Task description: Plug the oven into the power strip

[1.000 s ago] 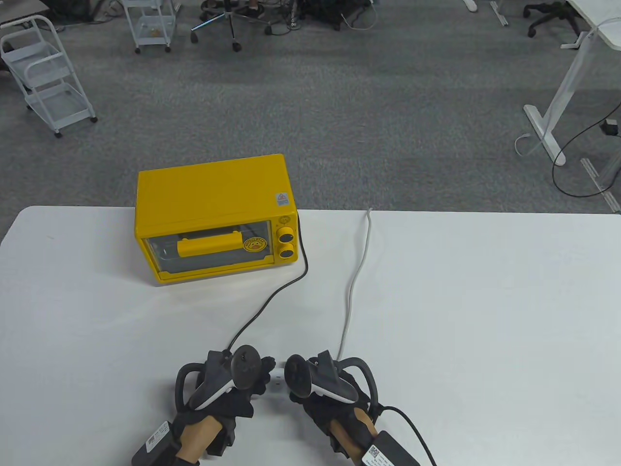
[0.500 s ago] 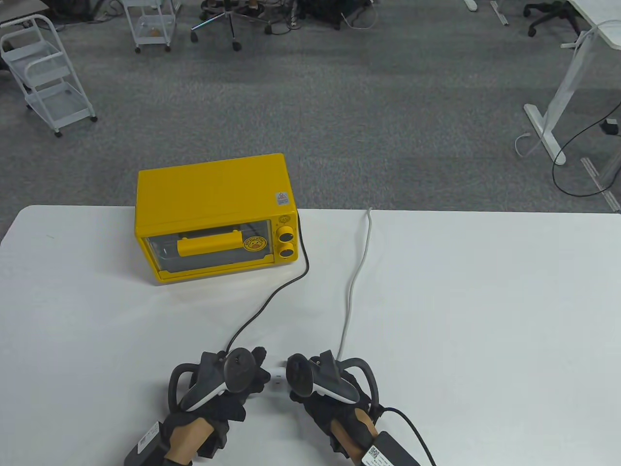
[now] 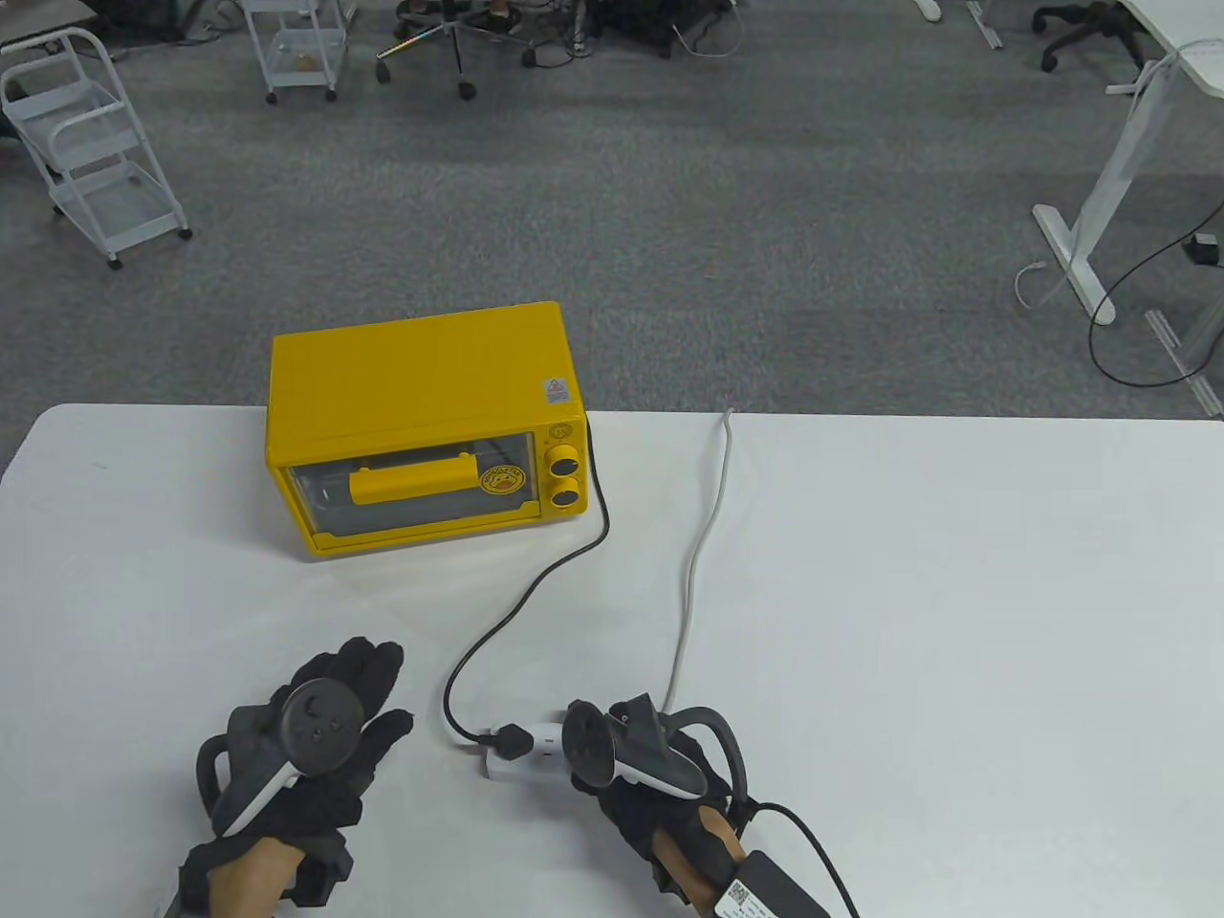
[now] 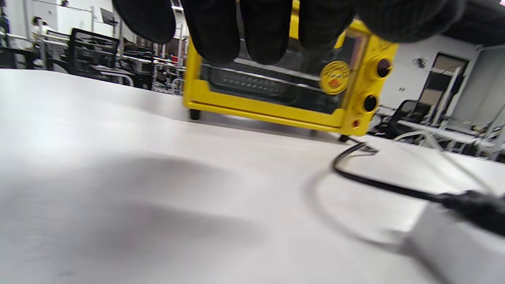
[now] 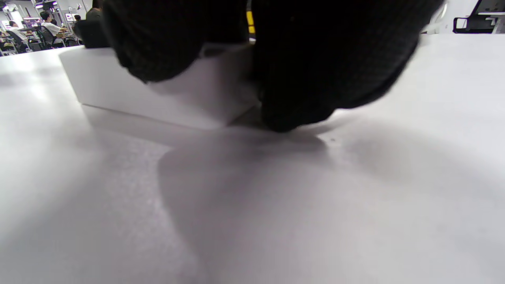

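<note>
The yellow oven [image 3: 426,430] stands at the table's back left, also in the left wrist view [image 4: 284,90]. Its black cord [image 3: 535,583] runs forward to a black plug [image 3: 509,739] that sits in the white power strip [image 3: 531,751]. My left hand [image 3: 335,708] lies apart, left of the strip, fingers spread and empty. My right hand [image 3: 631,765] holds the strip's right end; in the right wrist view its fingers [image 5: 323,71] press against the strip [image 5: 158,94].
The strip's white cable [image 3: 703,535] runs back over the table's far edge. The white table [image 3: 956,622] spreads to the right. Carts, chairs and desks stand on the floor beyond.
My left hand has let go of the plug and moved left and away, opening. The plug now shows seated in the strip. My right hand has stayed on the strip.
</note>
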`<state>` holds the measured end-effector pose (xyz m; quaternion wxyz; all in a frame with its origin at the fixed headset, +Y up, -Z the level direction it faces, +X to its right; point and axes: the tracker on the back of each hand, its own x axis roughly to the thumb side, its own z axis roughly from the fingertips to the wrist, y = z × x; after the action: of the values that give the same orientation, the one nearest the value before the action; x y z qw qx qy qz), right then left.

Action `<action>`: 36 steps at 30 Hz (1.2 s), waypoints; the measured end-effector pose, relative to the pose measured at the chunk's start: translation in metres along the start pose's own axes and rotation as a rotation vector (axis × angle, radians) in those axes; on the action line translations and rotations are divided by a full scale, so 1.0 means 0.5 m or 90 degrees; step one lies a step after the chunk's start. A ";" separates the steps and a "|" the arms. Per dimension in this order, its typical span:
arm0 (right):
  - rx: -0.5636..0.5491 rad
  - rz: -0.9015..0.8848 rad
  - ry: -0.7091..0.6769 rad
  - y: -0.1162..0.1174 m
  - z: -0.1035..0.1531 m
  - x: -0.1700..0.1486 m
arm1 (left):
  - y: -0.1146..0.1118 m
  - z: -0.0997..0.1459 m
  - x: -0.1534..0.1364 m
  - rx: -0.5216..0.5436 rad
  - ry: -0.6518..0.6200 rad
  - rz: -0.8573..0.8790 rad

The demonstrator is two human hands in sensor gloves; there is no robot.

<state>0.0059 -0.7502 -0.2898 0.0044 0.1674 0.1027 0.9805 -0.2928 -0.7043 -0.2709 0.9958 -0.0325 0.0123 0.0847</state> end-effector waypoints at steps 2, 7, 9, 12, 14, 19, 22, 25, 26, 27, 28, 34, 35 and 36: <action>-0.005 0.009 -0.002 0.001 0.002 0.001 | -0.012 -0.001 -0.024 -0.014 0.017 -0.006; -0.028 0.035 -0.023 0.007 0.008 0.000 | -0.059 -0.016 -0.059 -0.088 0.049 -0.010; -0.026 0.035 -0.027 0.007 0.010 -0.001 | -0.071 -0.024 -0.061 -0.097 0.050 -0.013; -0.023 0.048 -0.035 0.003 0.016 -0.006 | -0.076 -0.027 -0.061 -0.110 0.048 -0.019; -0.027 0.054 -0.037 -0.005 0.024 -0.015 | -0.075 -0.026 -0.060 -0.109 0.045 -0.020; -0.078 0.017 -0.017 -0.041 0.056 -0.069 | -0.073 -0.026 -0.056 -0.102 0.036 -0.026; -0.132 -0.013 0.018 -0.065 0.079 -0.122 | -0.075 -0.025 -0.048 -0.102 0.028 -0.033; -0.162 -0.031 0.051 -0.074 0.099 -0.170 | -0.077 -0.026 -0.039 -0.103 0.021 -0.047; -0.170 -0.032 0.063 -0.075 0.108 -0.189 | -0.077 -0.025 -0.037 -0.103 0.019 -0.048; -0.177 -0.033 0.072 -0.076 0.114 -0.201 | -0.078 -0.025 -0.037 -0.103 0.018 -0.048; -0.187 -0.034 0.084 -0.076 0.124 -0.219 | -0.078 -0.025 -0.036 -0.103 0.018 -0.048; -0.221 -0.072 0.145 -0.074 0.170 -0.312 | -0.081 -0.029 -0.045 -0.110 0.027 -0.044; -0.221 -0.080 0.157 -0.073 0.177 -0.328 | -0.083 -0.030 -0.046 -0.111 0.027 -0.044; -0.219 -0.088 0.168 -0.070 0.182 -0.341 | -0.084 -0.031 -0.046 -0.113 0.026 -0.045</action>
<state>0.1958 -0.7049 -0.2688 0.0869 0.0271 -0.0554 0.9943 -0.3084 -0.7505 -0.2828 0.9909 -0.1227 0.0239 0.0498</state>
